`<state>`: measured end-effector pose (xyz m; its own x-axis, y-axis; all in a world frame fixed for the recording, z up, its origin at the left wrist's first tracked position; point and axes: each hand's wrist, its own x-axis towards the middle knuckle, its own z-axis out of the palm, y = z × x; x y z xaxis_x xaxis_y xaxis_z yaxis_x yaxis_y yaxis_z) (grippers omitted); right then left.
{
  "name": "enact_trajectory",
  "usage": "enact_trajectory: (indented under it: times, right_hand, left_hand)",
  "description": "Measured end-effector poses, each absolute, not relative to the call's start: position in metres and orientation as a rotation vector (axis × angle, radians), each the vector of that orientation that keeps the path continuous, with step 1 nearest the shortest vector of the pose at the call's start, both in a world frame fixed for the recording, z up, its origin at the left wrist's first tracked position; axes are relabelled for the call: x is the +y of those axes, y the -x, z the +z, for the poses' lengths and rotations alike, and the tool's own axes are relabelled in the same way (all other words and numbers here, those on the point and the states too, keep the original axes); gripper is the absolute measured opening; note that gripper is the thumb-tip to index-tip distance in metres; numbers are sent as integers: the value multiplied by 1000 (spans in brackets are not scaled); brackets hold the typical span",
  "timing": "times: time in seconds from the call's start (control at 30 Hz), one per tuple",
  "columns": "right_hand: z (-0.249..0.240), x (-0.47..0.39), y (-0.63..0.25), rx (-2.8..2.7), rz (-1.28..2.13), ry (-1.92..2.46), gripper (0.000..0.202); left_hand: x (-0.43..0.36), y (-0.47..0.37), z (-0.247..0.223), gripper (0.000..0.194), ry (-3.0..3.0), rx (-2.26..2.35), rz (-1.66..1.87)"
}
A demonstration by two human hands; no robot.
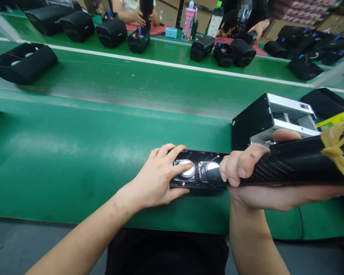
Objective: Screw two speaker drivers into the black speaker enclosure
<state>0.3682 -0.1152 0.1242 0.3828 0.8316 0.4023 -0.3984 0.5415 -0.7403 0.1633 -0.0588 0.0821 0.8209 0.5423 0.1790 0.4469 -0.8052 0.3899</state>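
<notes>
A long black speaker housing (208,184) lies open side up on the green bench in front of me. Two round speaker drivers (187,169) with pale centres sit inside, and thin red wires with small white connectors cross them. My left hand (157,175) grips the housing's left end, one finger reaching over the left driver. In my right hand (243,172) is a thick black electric screwdriver (295,160) with a ridged grip, held above the housing's right end. Yellow rubber bands (334,147) are tied round its body. Its tip is hidden from view.
A black and silver boxy machine (253,120) stands behind my right hand. Another open housing (25,65) rests at the left on the belt (137,82). Several black speakers (111,32) line the far bench, where two people work beside bottles (188,23).
</notes>
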Motion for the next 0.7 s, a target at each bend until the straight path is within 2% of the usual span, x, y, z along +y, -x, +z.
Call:
enact_trajectory:
  times: [0.43, 0.6, 0.7]
  right_hand:
    - [112, -120, -361, -989, 839, 544, 52]
    - [112, -121, -360, -1081, 835, 590, 29]
    - [115, -121, -360, -1121, 847, 586, 27]
  left_hand:
    - [-59, -165, 85, 48, -2663, 722, 388]
    - [-59, -164, 83, 48, -2673, 695, 407]
    - [-59, -164, 83, 47, -2681, 689, 406]
